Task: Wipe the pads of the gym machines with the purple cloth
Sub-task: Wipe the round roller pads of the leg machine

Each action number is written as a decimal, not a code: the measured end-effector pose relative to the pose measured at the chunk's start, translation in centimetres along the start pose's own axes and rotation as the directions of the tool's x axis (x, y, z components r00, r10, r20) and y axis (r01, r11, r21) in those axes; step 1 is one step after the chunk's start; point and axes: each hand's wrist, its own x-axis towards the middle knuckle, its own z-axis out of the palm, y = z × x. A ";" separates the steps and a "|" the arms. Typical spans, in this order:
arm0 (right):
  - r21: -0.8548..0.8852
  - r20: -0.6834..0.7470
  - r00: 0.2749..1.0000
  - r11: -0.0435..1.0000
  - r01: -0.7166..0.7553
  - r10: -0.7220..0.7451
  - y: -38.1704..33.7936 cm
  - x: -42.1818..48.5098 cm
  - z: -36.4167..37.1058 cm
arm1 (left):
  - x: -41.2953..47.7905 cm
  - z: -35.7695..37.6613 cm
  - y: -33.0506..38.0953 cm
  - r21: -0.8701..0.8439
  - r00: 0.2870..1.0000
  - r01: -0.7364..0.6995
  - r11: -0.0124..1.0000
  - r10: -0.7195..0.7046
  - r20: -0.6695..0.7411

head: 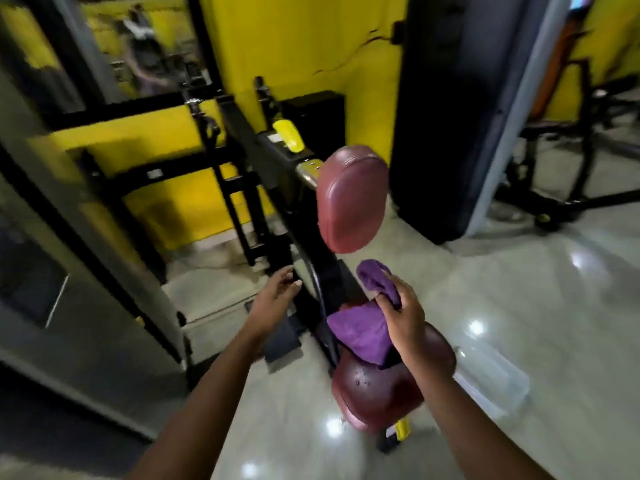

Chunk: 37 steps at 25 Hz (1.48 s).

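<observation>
A gym machine stands in front of me with two maroon pads: an upright back pad (351, 199) and a seat pad (374, 393) below it. My right hand (405, 320) grips the purple cloth (363, 327) above the seat pad; the cloth bunches out over my fingers and hangs down onto the seat. My left hand (277, 296) is held out to the left of the machine's black frame, fingers loosely curled, holding nothing.
The machine's black frame (242, 188) runs up to the yellow wall (304, 46). A tall dark column (450, 116) stands at the right, with another machine (571, 150) behind it. A grey panel (86, 254) borders the left. Glossy floor (519, 323) spreads to the right.
</observation>
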 end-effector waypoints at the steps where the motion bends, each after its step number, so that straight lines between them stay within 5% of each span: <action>1: 0.012 -0.072 0.996 0.998 -0.058 0.058 -0.5 0.2 0.3 | 1.3 -0.1 0.8 -0.027 0.999 -0.031 0.999 0.031 0.025; 5: 0.167 -0.335 0.907 0.964 -0.208 0.254 -2.6 2.8 3.3 | 7.7 -0.2 4.4 -0.116 0.981 -0.160 0.980 0.171 0.087; 9: 0.405 -0.478 0.819 0.907 -0.116 0.318 -5.2 7.3 7.9 | 13.1 0.4 8.0 -0.178 0.942 -0.277 0.944 0.304 0.145; 12: 0.330 -0.597 0.789 0.940 0.081 0.142 -7.6 10.6 11.5 | 16.3 1.5 10.7 -0.231 0.897 -0.315 0.920 0.369 0.245; 15: 0.062 -0.604 0.796 0.995 0.084 -0.030 -9.6 13.7 14.5 | 18.7 2.2 11.3 -0.290 0.840 -0.282 0.915 0.381 0.387; 18: -0.022 -0.657 0.753 0.999 0.024 -0.033 -9.3 15.7 15.0 | 19.6 2.0 10.8 -0.331 0.798 -0.226 0.916 0.369 0.476; 23: 0.351 -0.617 0.714 0.927 -0.128 0.332 -6.9 17.0 13.2 | 20.0 1.7 10.2 -0.306 0.784 -0.220 0.926 0.355 0.509; 29: 0.159 -0.675 0.721 0.985 -0.068 0.159 -9.0 17.3 14.0 | 20.5 1.3 9.5 -0.307 0.752 -0.241 0.921 0.377 0.541; 37: 0.526 -0.455 0.700 0.801 -0.287 0.550 1.2 20.3 11.3 | 21.8 1.9 7.9 -0.318 0.766 -0.213 0.924 0.360 0.532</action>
